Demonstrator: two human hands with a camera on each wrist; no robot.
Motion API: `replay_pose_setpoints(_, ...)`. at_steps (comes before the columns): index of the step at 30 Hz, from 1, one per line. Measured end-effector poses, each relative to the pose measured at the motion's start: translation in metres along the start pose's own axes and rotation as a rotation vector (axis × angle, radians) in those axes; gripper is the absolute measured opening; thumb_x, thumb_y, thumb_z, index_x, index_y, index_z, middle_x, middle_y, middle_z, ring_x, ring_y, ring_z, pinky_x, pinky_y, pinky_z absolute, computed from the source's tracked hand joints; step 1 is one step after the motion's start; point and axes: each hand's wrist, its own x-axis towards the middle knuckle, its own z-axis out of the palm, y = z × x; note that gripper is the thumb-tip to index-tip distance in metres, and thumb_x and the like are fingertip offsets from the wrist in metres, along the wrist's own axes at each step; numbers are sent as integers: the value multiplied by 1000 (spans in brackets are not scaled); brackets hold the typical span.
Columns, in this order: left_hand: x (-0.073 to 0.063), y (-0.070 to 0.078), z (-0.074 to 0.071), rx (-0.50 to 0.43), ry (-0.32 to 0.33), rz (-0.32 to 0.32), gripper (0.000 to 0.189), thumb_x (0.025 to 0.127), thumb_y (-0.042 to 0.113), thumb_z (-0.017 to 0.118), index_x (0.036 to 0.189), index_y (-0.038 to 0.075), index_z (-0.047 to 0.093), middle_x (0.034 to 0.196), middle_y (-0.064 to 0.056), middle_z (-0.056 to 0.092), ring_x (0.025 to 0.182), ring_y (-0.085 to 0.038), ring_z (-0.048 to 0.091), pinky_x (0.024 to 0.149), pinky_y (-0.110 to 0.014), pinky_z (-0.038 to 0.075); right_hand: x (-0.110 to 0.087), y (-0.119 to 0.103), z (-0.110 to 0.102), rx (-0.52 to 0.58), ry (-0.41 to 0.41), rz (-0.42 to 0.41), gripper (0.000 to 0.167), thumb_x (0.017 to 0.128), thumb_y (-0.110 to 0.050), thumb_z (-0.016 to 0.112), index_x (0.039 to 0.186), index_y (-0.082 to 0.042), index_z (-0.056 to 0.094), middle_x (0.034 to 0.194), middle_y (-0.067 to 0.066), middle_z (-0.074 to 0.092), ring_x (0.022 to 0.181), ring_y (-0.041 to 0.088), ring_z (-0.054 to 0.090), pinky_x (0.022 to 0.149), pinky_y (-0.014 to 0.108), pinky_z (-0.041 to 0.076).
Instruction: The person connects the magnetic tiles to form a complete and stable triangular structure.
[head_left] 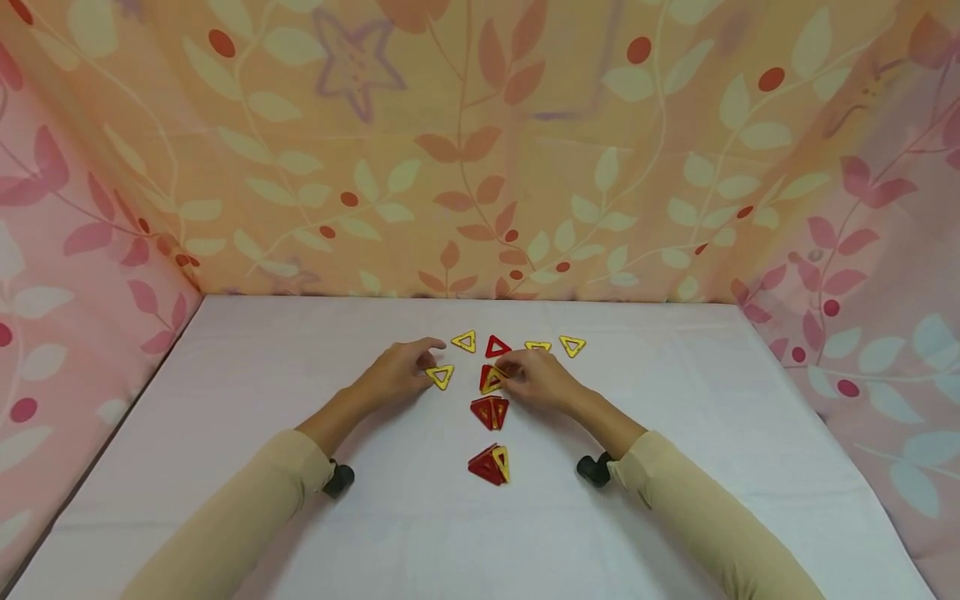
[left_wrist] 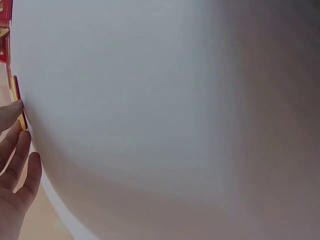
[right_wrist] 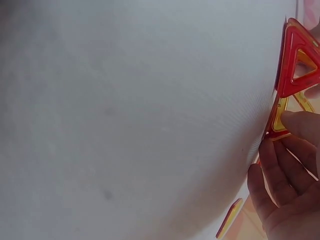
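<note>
On the white table, my left hand (head_left: pixel 401 371) pinches a yellow triangular tile (head_left: pixel 440 377) between thumb and fingers. The left wrist view catches this tile (left_wrist: pixel 19 102) edge-on at the frame's left side. To the right, my right hand (head_left: pixel 538 377) grips a red and yellow triangle piece (head_left: pixel 491 380) by its right side. In the right wrist view my thumb presses on its yellow tile (right_wrist: pixel 281 116). Just nearer stands a red triangle pyramid (head_left: pixel 483 412) with yellow showing between its faces. Closer to me is another red and yellow pyramid (head_left: pixel 486 465).
Behind the hands lie a yellow triangle (head_left: pixel 464 341), a red triangle (head_left: pixel 496 346) and another yellow triangle (head_left: pixel 572 346). One more yellow triangle (head_left: pixel 537 345) is partly covered by my right hand. Patterned cloth (head_left: pixel 465 167) walls the table's back and sides.
</note>
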Motion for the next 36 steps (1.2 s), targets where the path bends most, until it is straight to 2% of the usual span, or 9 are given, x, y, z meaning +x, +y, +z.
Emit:
replay_pose_setpoints(19, 12, 8, 13, 3, -11, -24, 50, 87, 3, 74, 134, 7, 57, 105, -5, 69, 100, -21, 63, 94, -42, 51, 1, -1, 3, -31, -8, 18, 26, 90, -11, 72, 115, -5, 71, 106, 3, 71, 95, 16, 63, 90, 34, 53)
replay_pose_setpoints(30, 16, 14, 15, 1, -23, -1, 48, 87, 2, 74, 133, 6, 59, 100, -5, 68, 92, -20, 61, 90, -40, 51, 2, 1, 2, -25, -9, 18, 25, 91, -12, 72, 114, -6, 71, 104, 2, 71, 95, 15, 62, 90, 34, 53)
replay_pose_setpoints(36, 18, 20, 16, 13, -40, -22, 51, 88, 2, 74, 135, 8, 57, 102, -5, 67, 94, -20, 61, 91, -38, 52, 2, 1, 1, -25, -14, 17, 26, 91, -12, 72, 115, -5, 71, 105, 3, 71, 95, 15, 63, 90, 34, 53)
